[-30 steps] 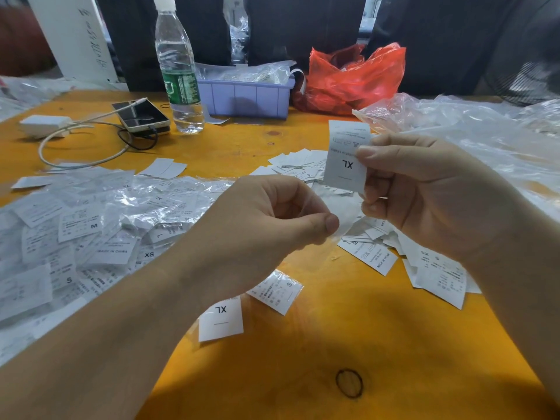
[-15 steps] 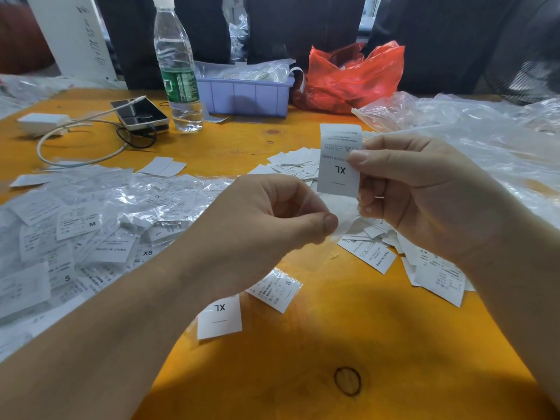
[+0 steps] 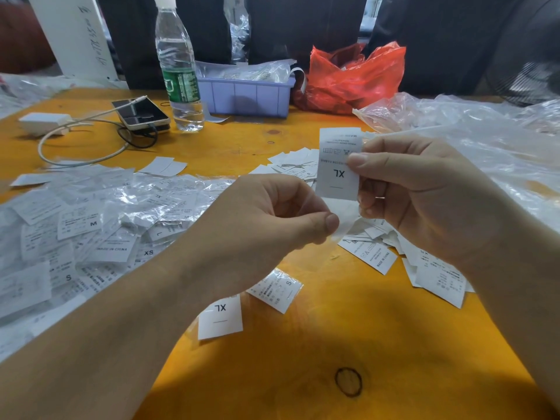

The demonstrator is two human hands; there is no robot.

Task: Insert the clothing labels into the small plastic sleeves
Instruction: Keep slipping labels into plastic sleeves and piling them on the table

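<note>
Orange worktop: sleeved labels heap left, water bottle and lilac tray far, loose labels right, clear bags far right. Left hand curled, pinching clear plastic sleeve. Right hand pinching XL label upright, just above sleeve mouth. Label now lower and further left than second ago.

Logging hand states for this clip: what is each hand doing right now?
Left hand: pinches a clear sleeve at its edge.
Right hand: pinches the XL label above the sleeve.
</note>
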